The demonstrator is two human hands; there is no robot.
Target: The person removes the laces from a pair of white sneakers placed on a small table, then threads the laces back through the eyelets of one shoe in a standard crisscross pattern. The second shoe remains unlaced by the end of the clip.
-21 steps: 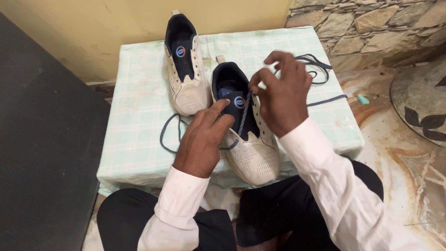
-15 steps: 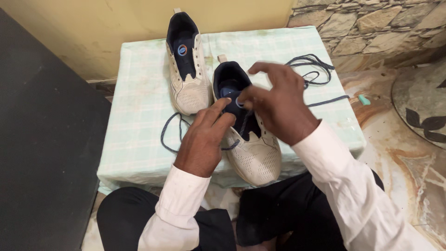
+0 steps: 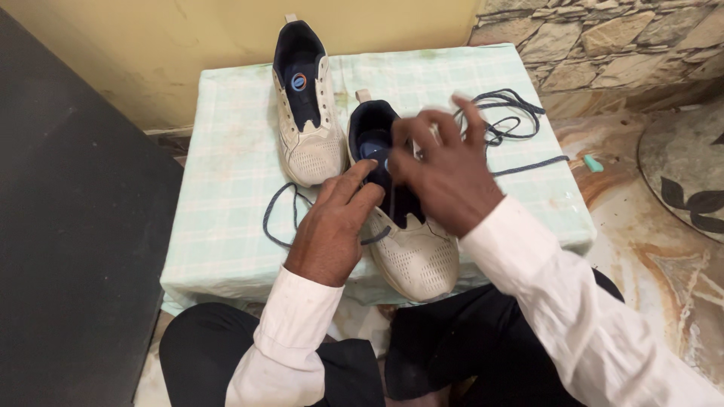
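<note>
Two white shoes with dark linings stand on the table, which carries a pale green checked cloth and fills the centre of the frame. The far shoe sits at upper centre, unlaced and apart from both hands. The near shoe lies at centre, toe toward the lower edge. Two dark blue laces are counted: one lace runs from the near shoe and loops out to its left; the second lace lies bunched at the upper right of the table.

The left hand rests on the left side of the near shoe, fingers extended and pressed flat against its opening, grip open and closed on nothing. The right hand hovers over the shoe's opening, fingers spread and curled downward. Whether its grip holds the lace beneath cannot be told; the hand is blurred and hides that part.
</note>
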